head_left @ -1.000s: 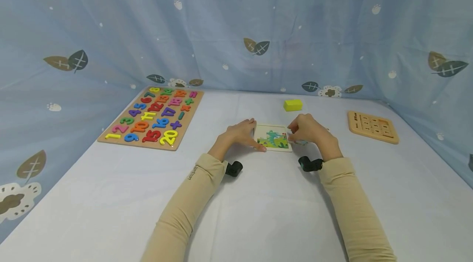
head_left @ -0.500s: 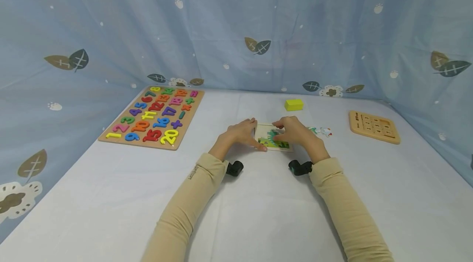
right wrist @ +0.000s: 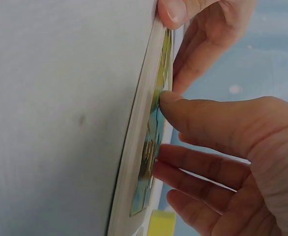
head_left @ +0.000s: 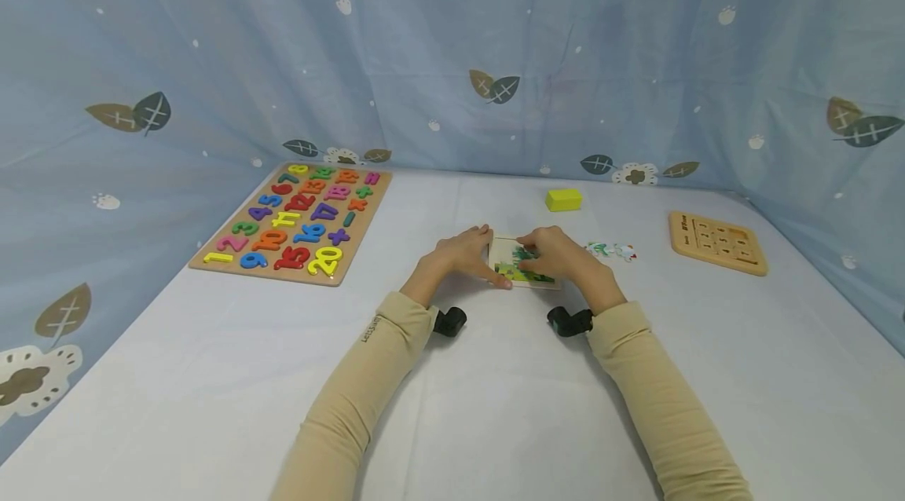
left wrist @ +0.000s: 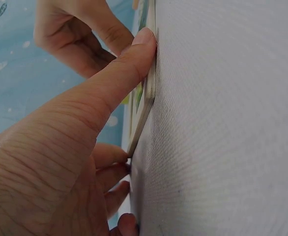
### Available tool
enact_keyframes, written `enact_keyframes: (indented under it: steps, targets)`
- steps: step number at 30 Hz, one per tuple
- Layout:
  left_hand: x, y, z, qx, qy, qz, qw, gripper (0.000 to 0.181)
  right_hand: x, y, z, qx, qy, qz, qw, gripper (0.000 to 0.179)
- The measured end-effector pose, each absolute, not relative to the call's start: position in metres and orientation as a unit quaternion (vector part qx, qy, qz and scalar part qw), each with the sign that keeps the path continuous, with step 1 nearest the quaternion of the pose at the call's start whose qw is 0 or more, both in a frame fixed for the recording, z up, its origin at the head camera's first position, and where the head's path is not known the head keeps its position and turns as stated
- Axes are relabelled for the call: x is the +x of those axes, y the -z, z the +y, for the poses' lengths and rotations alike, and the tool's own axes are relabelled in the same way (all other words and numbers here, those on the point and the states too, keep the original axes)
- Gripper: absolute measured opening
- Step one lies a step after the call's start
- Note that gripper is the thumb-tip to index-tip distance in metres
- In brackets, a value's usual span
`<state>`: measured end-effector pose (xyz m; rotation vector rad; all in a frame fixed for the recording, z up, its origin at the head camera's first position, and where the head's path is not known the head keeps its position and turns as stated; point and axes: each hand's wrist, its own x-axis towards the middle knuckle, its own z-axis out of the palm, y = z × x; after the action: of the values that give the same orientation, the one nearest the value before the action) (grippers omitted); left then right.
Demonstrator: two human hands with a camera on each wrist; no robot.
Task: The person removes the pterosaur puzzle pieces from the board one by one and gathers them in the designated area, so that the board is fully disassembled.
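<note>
A small wooden picture puzzle board point(head_left: 548, 285) with a light frame lies flat on the white table. Green scenery shows in its lower part. My left hand point(head_left: 463, 256) grips its left side, thumb on the near edge and fingertips at the far left corner. My right hand point(head_left: 558, 256) covers the right part of the picture. In the right wrist view, its thumb point(right wrist: 203, 115) and its fairly straight fingers touch the teal and brown picture point(right wrist: 154, 132), spread apart. Flat white picture pieces point(head_left: 613, 251) with green and red marks lie to the right of my right hand.
A yellow block point(head_left: 564, 200) stands behind the board. A wooden board with coloured numbers point(head_left: 297, 226) lies at the left, and a small wooden number board point(head_left: 717, 243) at the right. A blue leaf-print curtain point(head_left: 452, 53) hangs behind the table.
My right hand has moved left from beside the board onto its picture, uncovering the white pieces on the table. My left hand has stayed on the board.
</note>
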<state>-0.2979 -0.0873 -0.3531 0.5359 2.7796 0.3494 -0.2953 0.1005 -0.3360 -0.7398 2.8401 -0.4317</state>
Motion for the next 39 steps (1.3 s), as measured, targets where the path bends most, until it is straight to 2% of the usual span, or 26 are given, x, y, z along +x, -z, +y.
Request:
enact_keyframes:
  steps: [18, 23, 30, 39]
  targets:
    - [-0.2985, 0.3537, -0.0877, 0.19, -0.128, 0.963, 0.141, 0.109, -0.2951, 0.3372, 0.0972, -0.258, 0.139, 0.952, 0.089, 0.05]
    - [-0.2985, 0.3537, -0.0878, 0.19, -0.128, 0.963, 0.143, 0.109, -0.2952, 0.3379, 0.0963, -0.271, 0.135, 0.95, 0.073, 0.049]
    - [-0.2997, 0.3554, -0.0873, 0.191, -0.125, 0.963, 0.14, 0.11, -0.2942, 0.34, 0.0978, -0.282, 0.14, 0.948, 0.051, 0.036]
    - [-0.2993, 0.3544, -0.0871, 0.189, -0.124, 0.964, 0.142, 0.11, -0.2943, 0.3415, 0.0996, -0.288, 0.152, 0.945, 0.006, 0.034]
